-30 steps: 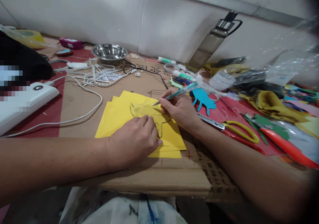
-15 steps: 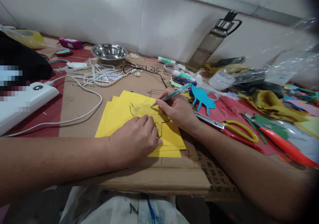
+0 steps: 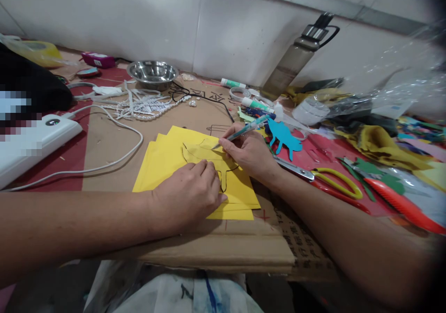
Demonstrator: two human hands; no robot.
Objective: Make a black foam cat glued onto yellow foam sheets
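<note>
Right hand (image 3: 249, 151) grasping a blue pen (image 3: 250, 127) over yellow sheets (image 3: 156, 162), left hand (image 3: 191, 192) palm-down on their near side, whether gripping I cannot tell, scissors (image 3: 300, 171) right.

On my feed I saw a metal bowl (image 3: 152, 74) and a grey bottle (image 3: 291, 64) near the wall (image 3: 139, 20), a blue paper cut-out (image 3: 284, 139), yellow-and-red-handled scissors (image 3: 309, 175), an orange-handled tool (image 3: 397, 201), and a white cable (image 3: 141, 141) beside a white device (image 3: 62, 129).
</note>
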